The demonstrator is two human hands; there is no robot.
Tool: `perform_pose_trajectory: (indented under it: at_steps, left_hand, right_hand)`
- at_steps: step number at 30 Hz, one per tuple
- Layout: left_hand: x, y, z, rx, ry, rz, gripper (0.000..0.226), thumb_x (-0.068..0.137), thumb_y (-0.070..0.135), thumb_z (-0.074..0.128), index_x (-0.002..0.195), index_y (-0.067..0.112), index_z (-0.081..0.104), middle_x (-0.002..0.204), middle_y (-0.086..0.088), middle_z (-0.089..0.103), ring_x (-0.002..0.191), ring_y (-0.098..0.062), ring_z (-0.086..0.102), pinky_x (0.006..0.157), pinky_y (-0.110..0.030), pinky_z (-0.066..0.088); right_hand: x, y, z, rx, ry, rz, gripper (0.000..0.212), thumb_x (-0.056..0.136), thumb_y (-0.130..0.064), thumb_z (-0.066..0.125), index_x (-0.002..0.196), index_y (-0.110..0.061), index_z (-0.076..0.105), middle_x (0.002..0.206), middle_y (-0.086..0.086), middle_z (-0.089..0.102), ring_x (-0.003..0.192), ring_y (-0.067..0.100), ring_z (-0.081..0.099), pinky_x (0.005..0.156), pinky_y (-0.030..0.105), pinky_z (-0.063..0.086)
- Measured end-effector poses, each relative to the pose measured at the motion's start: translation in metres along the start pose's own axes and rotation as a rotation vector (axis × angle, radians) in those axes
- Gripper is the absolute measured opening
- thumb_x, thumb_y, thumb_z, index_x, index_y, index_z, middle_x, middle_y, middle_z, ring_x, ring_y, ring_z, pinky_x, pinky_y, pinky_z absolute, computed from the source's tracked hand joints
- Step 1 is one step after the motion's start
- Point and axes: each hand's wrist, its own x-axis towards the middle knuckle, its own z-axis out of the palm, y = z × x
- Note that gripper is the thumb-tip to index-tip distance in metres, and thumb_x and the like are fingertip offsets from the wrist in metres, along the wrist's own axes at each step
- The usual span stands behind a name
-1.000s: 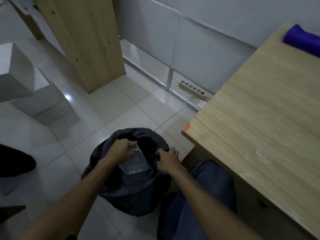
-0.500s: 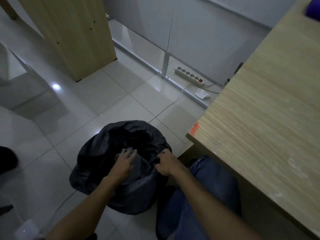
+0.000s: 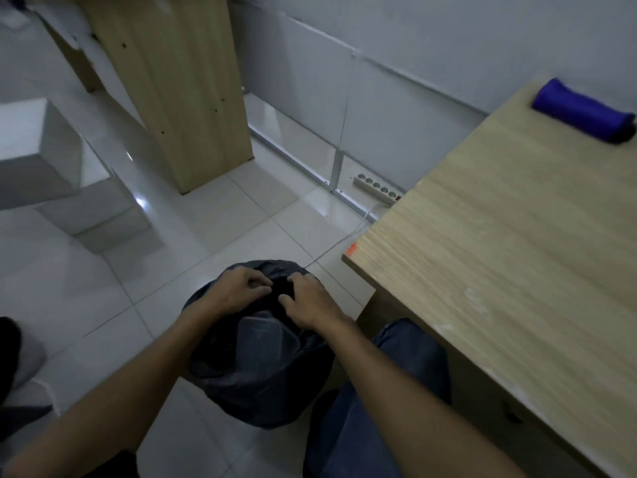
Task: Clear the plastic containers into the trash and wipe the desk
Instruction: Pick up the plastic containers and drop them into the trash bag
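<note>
The grip of the left hand point(image 3: 238, 288) is closed on the far edge of the black trash bag point(image 3: 255, 374), with the fingers curled over the plastic. The right hand point(image 3: 306, 301) is just beside it, and its grip also holds the bag edge, fingers bent into the dark fold; the 2 hands nearly touch above the opening. Directly below both grips, inside the bag, lies a clear plastic container point(image 3: 265, 336), tilted and partly covered by the bag's wall. The bag stands on the white tiled floor point(image 3: 86, 288). To the right of the grips is the wooden desk point(image 3: 517, 270), with an orange mark at its near corner. At the far end of the desk, well apart from the hands, lies a rolled purple cloth point(image 3: 582, 112). Beyond the grips, a white power strip point(image 3: 377, 189) rests on the floor by the wall, its cable running toward the bag. Farther left stands a wooden panel point(image 3: 179, 91). The person's knee in blue jeans point(image 3: 396, 374) is under the right arm.
</note>
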Motion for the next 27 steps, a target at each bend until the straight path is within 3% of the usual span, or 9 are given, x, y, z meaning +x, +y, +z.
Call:
perform_pose_trajectory:
  at_steps: [3, 8, 11, 14, 21, 27]
  left_hand:
    - [-0.006, 0.027, -0.054, 0.016, 0.066, 0.034, 0.016, 0.094, 0.027, 0.072, 0.107, 0.020, 0.079, 0.092, -0.001, 0.078, 0.086, -0.015, 0.070, 0.080, -0.028, 0.053]
    - [-0.030, 0.089, -0.150, -0.009, 0.208, 0.143, 0.013, 0.095, 0.022, 0.071, 0.106, 0.017, 0.077, 0.084, 0.004, 0.078, 0.077, -0.004, 0.074, 0.069, -0.021, 0.054]
    - [-0.047, 0.143, -0.201, -0.015, 0.298, 0.254, 0.008, 0.095, 0.020, 0.071, 0.100, 0.023, 0.076, 0.086, 0.007, 0.078, 0.077, -0.001, 0.074, 0.073, -0.029, 0.060]
    - [-0.058, 0.207, -0.230, -0.043, 0.358, 0.379, 0.010, 0.095, 0.015, 0.072, 0.095, 0.024, 0.077, 0.080, 0.008, 0.079, 0.079, -0.006, 0.076, 0.071, -0.033, 0.059]
    - [-0.059, 0.352, -0.211, 0.109, 0.340, 0.667, 0.011, 0.092, 0.025, 0.074, 0.101, 0.025, 0.080, 0.089, 0.014, 0.077, 0.084, 0.000, 0.072, 0.083, -0.023, 0.056]
    - [-0.056, 0.467, -0.132, 0.123, 0.243, 0.838, 0.019, 0.092, 0.025, 0.074, 0.111, 0.022, 0.078, 0.098, 0.007, 0.077, 0.093, -0.005, 0.071, 0.091, -0.027, 0.055]
  right_hand:
    - [-0.013, -0.035, -0.021, -0.007, 0.051, -0.076, 0.049, 0.102, -0.031, 0.053, 0.142, -0.005, 0.043, 0.144, 0.021, 0.044, 0.133, 0.038, 0.045, 0.108, 0.045, 0.042]
    - [-0.052, -0.097, -0.082, 0.016, 0.086, -0.227, 0.054, 0.104, -0.033, 0.054, 0.148, -0.006, 0.041, 0.150, 0.021, 0.044, 0.138, 0.035, 0.043, 0.110, 0.043, 0.038]
    - [-0.086, -0.128, -0.132, 0.005, 0.093, -0.301, 0.054, 0.104, -0.036, 0.053, 0.148, -0.005, 0.045, 0.149, 0.019, 0.049, 0.137, 0.033, 0.047, 0.108, 0.042, 0.041]
    - [-0.124, -0.137, -0.186, -0.020, 0.153, -0.339, 0.047, 0.104, -0.036, 0.053, 0.140, -0.005, 0.052, 0.140, 0.018, 0.057, 0.124, 0.033, 0.056, 0.103, 0.047, 0.049]
    - [-0.199, -0.075, -0.280, -0.232, 0.440, -0.325, 0.053, 0.105, -0.037, 0.051, 0.148, -0.007, 0.044, 0.149, 0.016, 0.047, 0.133, 0.031, 0.049, 0.106, 0.042, 0.042]
    - [-0.282, 0.036, -0.335, -0.343, 0.649, -0.091, 0.062, 0.104, -0.047, 0.050, 0.152, -0.010, 0.038, 0.152, 0.014, 0.041, 0.144, 0.029, 0.032, 0.116, 0.044, 0.033]
